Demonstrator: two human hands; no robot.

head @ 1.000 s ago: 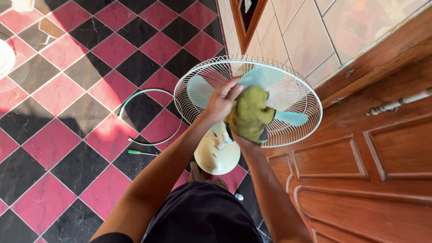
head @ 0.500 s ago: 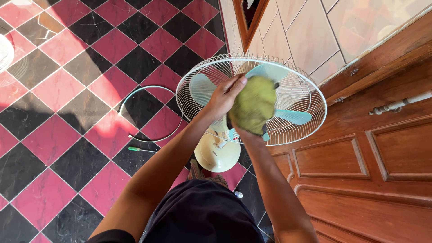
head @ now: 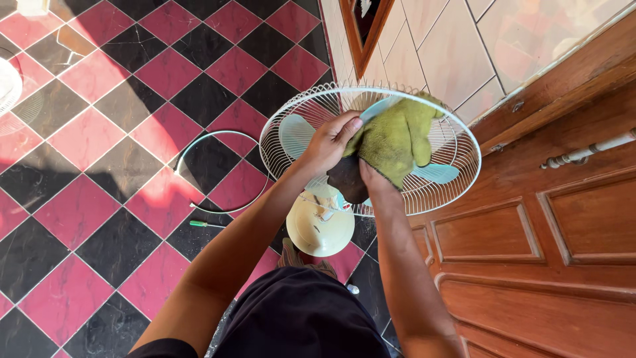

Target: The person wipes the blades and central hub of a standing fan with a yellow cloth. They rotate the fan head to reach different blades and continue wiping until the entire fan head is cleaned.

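1. A green cleaning cloth (head: 397, 142) was draped over the upper pale-blue fan blade (head: 376, 108), inside the open bowl of the white wire fan guard (head: 437, 192); its darker, bunched lower end hung near the centre of the fan.
2. The left hand (head: 329, 144) lay at the cloth's left edge, fingers curled and pressed together, the fingertips (head: 353, 124) touching the cloth where it met the blade.
3. The right hand (head: 372, 178) was largely hidden beneath the cloth; its fingers closed on the bunched lower end, but how they were arranged could not be told.
4. Two further blades showed: one at the left (head: 295, 134) and one at the lower right (head: 437, 174), both uncovered.
5. The guard faced upward, tilted, with the cream round fan base (head: 320, 229) visible below it on the floor.
6. A detached thin guard ring (head: 199, 149) lay flat on the floor to the left of the fan, and a green-handled screwdriver (head: 202, 224) lay just beyond the ring's near edge.
7. The floor (head: 99, 132) was tiled in pink and black diamonds; a carved wooden door (head: 556, 245) stood just to the right of the fan, and a pale tiled wall (head: 437, 53) rose behind it.
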